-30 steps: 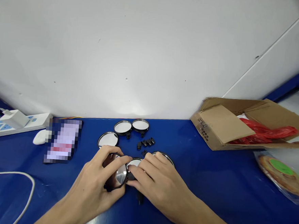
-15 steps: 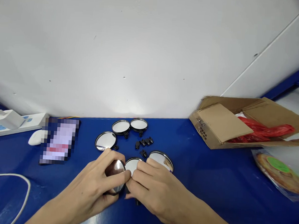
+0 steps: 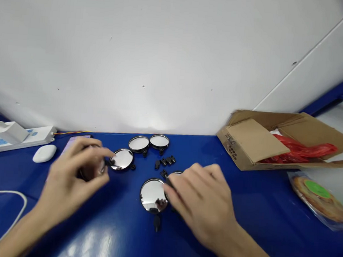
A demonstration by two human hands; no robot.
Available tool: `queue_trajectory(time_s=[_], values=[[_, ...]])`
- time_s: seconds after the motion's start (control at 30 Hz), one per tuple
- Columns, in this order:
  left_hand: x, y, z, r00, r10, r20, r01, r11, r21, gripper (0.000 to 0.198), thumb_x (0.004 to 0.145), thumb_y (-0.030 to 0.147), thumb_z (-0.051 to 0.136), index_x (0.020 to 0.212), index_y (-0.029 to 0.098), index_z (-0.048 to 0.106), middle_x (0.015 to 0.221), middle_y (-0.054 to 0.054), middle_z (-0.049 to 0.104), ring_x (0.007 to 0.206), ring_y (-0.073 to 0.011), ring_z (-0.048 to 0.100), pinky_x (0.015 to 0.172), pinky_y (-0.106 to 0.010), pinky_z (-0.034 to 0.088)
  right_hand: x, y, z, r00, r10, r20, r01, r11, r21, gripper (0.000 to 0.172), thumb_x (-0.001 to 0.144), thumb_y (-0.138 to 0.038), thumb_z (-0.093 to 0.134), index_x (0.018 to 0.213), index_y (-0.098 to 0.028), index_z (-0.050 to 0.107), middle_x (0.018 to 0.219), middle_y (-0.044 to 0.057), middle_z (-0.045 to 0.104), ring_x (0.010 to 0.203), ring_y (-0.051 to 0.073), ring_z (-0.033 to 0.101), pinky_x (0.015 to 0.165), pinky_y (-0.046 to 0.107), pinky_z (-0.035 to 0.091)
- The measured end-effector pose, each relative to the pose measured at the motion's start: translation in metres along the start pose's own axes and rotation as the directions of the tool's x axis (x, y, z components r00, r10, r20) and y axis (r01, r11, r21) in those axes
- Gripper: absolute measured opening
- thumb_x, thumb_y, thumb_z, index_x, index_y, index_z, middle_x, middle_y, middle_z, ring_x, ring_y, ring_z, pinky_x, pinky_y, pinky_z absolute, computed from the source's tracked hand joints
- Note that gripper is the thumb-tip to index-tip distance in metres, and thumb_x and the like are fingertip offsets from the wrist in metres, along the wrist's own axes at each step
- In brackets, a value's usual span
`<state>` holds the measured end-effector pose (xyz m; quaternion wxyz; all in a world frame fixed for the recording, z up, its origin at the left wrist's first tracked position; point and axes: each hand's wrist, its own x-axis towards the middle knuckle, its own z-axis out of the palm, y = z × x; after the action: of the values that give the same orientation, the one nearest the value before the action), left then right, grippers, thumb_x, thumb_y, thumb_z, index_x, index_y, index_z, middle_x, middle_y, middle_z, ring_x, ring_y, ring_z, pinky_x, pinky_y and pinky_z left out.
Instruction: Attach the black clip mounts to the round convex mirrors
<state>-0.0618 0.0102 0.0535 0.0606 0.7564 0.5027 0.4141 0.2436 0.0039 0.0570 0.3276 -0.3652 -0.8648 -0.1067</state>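
Note:
My left hand (image 3: 74, 176) is raised at the left, its fingers wrapped round a round mirror (image 3: 94, 168), which is tilted and blurred by motion. My right hand (image 3: 203, 203) has curled fingers and hangs over another round mirror (image 3: 174, 173), mostly hidden beneath it. Something dark shows at its fingertips, too smeared to name. Between the hands a round mirror (image 3: 154, 196) lies face up, a small black part (image 3: 157, 223) just below its rim. Farther back lie three more mirrors: one on the left (image 3: 122, 159), one in the middle (image 3: 139, 143) and one on the right (image 3: 159, 140).
Several small black clips (image 3: 167, 160) lie behind the middle mirror. At the right stand an open cardboard box (image 3: 246, 143) with red plastic and a wrapped flat pastry (image 3: 321, 195). A power strip (image 3: 41, 135), white case (image 3: 44, 153), phone (image 3: 70, 140) and white cable (image 3: 22, 208) are at the left.
My hands have moved apart: the left went left with its mirror, partly covering the phone, and the right went right. The middle mirror and the black part below it are now uncovered.

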Motion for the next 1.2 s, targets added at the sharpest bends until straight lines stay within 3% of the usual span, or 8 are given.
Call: queue_trajectory(time_s=[0.1,0.27,0.4,0.5,0.67,0.8,1.0,1.2], values=[[0.010,-0.005,-0.005,0.986,-0.042,-0.162,0.050,0.998,0.045,0.026,0.100,0.021,0.075,0.121,0.038,0.078,0.119,-0.001,0.063,0.110,-0.0291,0.070,0.080,-0.041,0.058,0.001,0.024,-0.001,0.984,0.178,-0.021,-0.174,0.979,0.110,0.024,0.121,-0.026,0.056,0.102,-0.021,0.070,0.084,0.002,0.068,0.078,0.021,0.052,0.075,0.041,0.031],[0.003,0.000,0.010,0.998,0.057,-0.036,-0.053,0.994,0.096,0.038,0.101,0.018,0.072,0.133,0.038,0.075,0.129,-0.004,0.064,0.104,-0.0253,0.071,0.083,-0.042,0.061,-0.007,0.044,0.014,0.937,0.327,0.124,-0.349,0.903,0.252,0.020,0.119,-0.031,0.060,0.128,-0.027,0.078,0.101,0.004,0.072,0.093,0.023,0.062,0.088,0.042,0.042],[-0.004,0.000,0.021,0.998,0.061,0.026,-0.064,0.987,0.145,0.053,0.097,0.016,0.070,0.146,0.033,0.063,0.135,-0.007,0.067,0.117,-0.0287,0.073,0.093,-0.042,0.064,-0.010,0.055,0.023,0.869,0.420,0.261,-0.481,0.840,0.253,0.023,0.117,-0.031,0.061,0.131,-0.029,0.080,0.106,0.003,0.076,0.100,0.024,0.068,0.095,0.045,0.045],[-0.007,0.000,0.024,0.999,0.026,0.039,-0.031,0.992,0.126,0.056,0.093,0.016,0.071,0.146,0.030,0.057,0.129,-0.006,0.070,0.109,-0.0257,0.075,0.090,-0.037,0.064,-0.008,0.061,0.026,0.823,0.459,0.335,-0.545,0.805,0.235,0.027,0.118,-0.035,0.058,0.133,-0.031,0.080,0.109,0.003,0.077,0.103,0.025,0.070,0.098,0.046,0.046],[-0.011,0.001,0.028,0.998,0.027,0.057,-0.035,0.989,0.141,0.051,0.097,0.016,0.069,0.145,0.031,0.062,0.135,-0.007,0.064,0.109,-0.0248,0.075,0.090,-0.036,0.064,-0.005,0.062,0.030,0.783,0.459,0.421,-0.582,0.779,0.233,0.029,0.118,-0.039,0.058,0.132,-0.032,0.082,0.096,0.001,0.076,0.095,0.025,0.067,0.093,0.045,0.044],[-0.010,0.001,0.030,0.997,-0.057,0.048,0.051,0.990,0.134,0.048,0.098,0.020,0.073,0.143,0.033,0.066,0.129,-0.005,0.064,0.091,-0.0199,0.074,0.076,-0.033,0.063,-0.004,0.061,0.030,0.780,0.448,0.437,-0.589,0.762,0.270,0.029,0.115,-0.035,0.058,0.128,-0.032,0.084,0.096,0.001,0.080,0.096,0.025,0.068,0.094,0.046,0.045],[-0.005,0.000,0.030,0.990,-0.140,0.015,0.137,0.982,0.133,0.049,0.099,0.036,0.081,0.144,0.030,0.062,0.121,-0.004,0.073,0.100,-0.0263,0.077,0.080,-0.036,0.064,-0.004,0.063,0.028,0.796,0.454,0.400,-0.582,0.755,0.301,0.031,0.114,-0.035,0.055,0.124,-0.030,0.084,0.096,0.002,0.084,0.096,0.026,0.071,0.095,0.048,0.044],[-0.001,-0.001,0.025,0.989,-0.147,0.021,0.143,0.982,0.121,0.045,0.100,0.052,0.084,0.138,0.032,0.070,0.129,-0.006,0.069,0.104,-0.0272,0.075,0.075,-0.036,0.063,-0.006,0.059,0.026,0.834,0.434,0.341,-0.538,0.776,0.329,0.024,0.113,-0.030,0.059,0.122,-0.029,0.082,0.092,0.000,0.081,0.091,0.024,0.067,0.092,0.046,0.040]])
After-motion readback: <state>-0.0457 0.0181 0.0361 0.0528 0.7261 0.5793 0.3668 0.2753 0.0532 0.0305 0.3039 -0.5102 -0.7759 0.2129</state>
